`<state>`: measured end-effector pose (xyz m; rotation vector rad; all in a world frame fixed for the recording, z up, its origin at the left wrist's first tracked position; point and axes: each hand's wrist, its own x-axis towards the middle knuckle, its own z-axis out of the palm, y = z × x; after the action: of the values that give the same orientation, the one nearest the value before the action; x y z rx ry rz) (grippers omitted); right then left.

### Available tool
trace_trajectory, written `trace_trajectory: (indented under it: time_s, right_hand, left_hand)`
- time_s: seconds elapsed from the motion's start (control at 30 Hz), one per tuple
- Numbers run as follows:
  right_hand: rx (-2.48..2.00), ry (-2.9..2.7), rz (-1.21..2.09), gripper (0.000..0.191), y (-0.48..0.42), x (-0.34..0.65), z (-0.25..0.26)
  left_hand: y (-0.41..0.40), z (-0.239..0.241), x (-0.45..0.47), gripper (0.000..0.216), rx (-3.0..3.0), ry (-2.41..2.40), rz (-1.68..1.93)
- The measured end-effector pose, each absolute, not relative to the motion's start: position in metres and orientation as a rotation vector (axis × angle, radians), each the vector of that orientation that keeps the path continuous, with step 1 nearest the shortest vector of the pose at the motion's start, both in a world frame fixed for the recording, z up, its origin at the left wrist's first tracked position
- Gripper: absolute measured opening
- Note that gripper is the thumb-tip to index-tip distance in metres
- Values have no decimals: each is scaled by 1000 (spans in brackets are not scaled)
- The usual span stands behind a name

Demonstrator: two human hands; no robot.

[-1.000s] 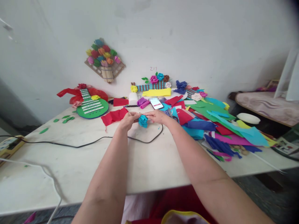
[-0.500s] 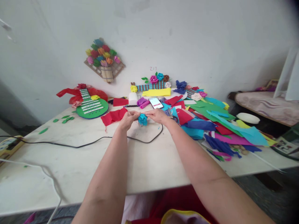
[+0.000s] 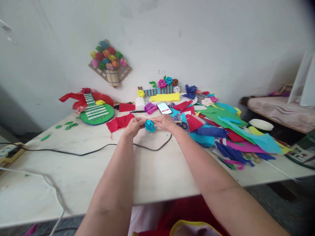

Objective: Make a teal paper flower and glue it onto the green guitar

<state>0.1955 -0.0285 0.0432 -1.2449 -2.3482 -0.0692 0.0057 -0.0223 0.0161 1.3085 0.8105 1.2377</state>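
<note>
A small bright blue crepe paper flower [image 3: 149, 126] is held between my two hands above the table. My left hand [image 3: 136, 125] pinches it from the left, fingers closed. From the right side, my right hand [image 3: 164, 122] closes its fingertips at the flower's upper edge. Exactly which petal or edge each fingertip grips is too small to tell. Red crepe paper [image 3: 119, 123] lies just left of my left hand. Beyond my right hand rests a lit smartphone [image 3: 164, 108], and scissors [image 3: 182, 125] lie to the right.
Coloured paper scraps [image 3: 211, 132] heap up on the right. A green paper guitar [image 3: 97, 114] lies at the left among cut leaves [image 3: 71, 126]. A black cable [image 3: 81, 154] crosses the table [image 3: 157, 177] in front of the hands. A decorated blue-striped piece [image 3: 157, 91] leans on the wall.
Both hands and the flower stay in nearly the same place. The flower has shifted very slightly left and its petals are turned a little.
</note>
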Motion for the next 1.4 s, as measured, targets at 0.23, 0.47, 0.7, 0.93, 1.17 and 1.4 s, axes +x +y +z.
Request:
trace_trajectory:
  time_s: [0.23, 0.47, 0.7, 0.93, 1.17, 1.4]
  right_hand:
    - [-1248, -2456, -282, 38, -36, 192, 49]
    - [-1253, -2465, -346, 37, -36, 192, 51]
    - [-1219, -2358, -149, 37, -25, 200, 42]
    - [-1192, -2315, -76, 35, -24, 198, 40]
    - [-1183, -2299, -60, 36, -24, 199, 40]
    - [-1180, -2302, -54, 41, -26, 199, 42]
  left_hand:
    - [-21, 15, 6, 17, 1119, 835, 1179]
    - [-25, 22, 8, 10, 936, 851, 1179]
    - [-29, 23, 5, 22, 1162, 670, 1109]
    - [-29, 22, 7, 24, 1269, 672, 1137]
    - [-31, 23, 8, 26, 1263, 677, 1170]
    - [-28, 18, 5, 36, 1214, 658, 1204]
